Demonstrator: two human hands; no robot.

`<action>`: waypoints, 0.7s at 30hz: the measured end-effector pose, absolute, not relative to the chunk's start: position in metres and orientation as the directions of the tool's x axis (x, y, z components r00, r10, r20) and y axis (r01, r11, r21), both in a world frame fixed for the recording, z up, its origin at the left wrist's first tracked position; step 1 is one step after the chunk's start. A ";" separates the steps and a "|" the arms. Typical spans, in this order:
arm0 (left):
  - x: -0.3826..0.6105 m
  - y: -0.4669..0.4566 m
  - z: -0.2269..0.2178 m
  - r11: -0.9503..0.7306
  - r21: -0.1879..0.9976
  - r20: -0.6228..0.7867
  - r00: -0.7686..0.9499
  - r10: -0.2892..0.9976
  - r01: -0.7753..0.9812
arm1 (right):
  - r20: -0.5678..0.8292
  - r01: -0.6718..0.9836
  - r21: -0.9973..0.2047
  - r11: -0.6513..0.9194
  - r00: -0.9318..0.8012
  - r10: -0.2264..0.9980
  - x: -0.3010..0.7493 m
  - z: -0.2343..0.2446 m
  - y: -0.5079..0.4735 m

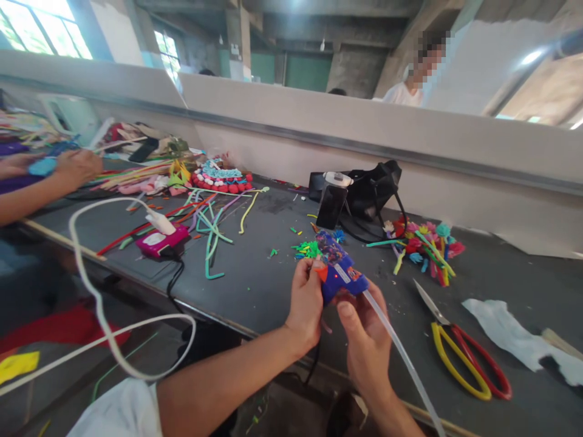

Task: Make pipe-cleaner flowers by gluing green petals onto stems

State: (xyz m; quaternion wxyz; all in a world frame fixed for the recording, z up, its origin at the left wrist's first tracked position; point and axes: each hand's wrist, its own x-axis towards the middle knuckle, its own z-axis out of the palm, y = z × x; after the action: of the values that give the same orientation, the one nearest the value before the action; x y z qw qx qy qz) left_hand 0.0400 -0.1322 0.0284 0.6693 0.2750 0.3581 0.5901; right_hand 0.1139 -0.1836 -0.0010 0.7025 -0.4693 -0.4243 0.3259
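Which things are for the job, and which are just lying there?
Seems part of the job:
blue glue gun, held
clear glue stick, loaded
maybe green tufts nearby

Seems just lying about:
red-and-yellow-handled scissors
black bag
crumpled white sheet

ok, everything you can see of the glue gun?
The glue gun is blue, plastic-looking, with a patterned front, an orange part, a pale label and a lit red light. A long translucent stick runs from its back. Nose pointing away from the camera, it is held over the table in the left hand; the right hand cups close behind.
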 end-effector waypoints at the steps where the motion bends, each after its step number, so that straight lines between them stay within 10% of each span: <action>1: 0.039 -0.131 0.030 0.142 0.807 -0.144 0.042 0.989 -0.573 | 0.334 -0.052 -0.914 0.402 0.464 0.820 0.115 0.001 -0.185; 21: 0.038 -0.125 0.023 0.103 0.848 -0.057 0.102 0.993 -0.520 | 0.429 0.049 -0.873 0.486 0.551 0.715 0.118 0.005 -0.191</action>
State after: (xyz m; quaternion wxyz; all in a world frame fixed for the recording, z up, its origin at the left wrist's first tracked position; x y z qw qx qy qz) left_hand 0.0382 -0.1254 0.0234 0.6580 0.3436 0.3440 0.5750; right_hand 0.1178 -0.1908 0.0052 0.7533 -0.4562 -0.4189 0.2211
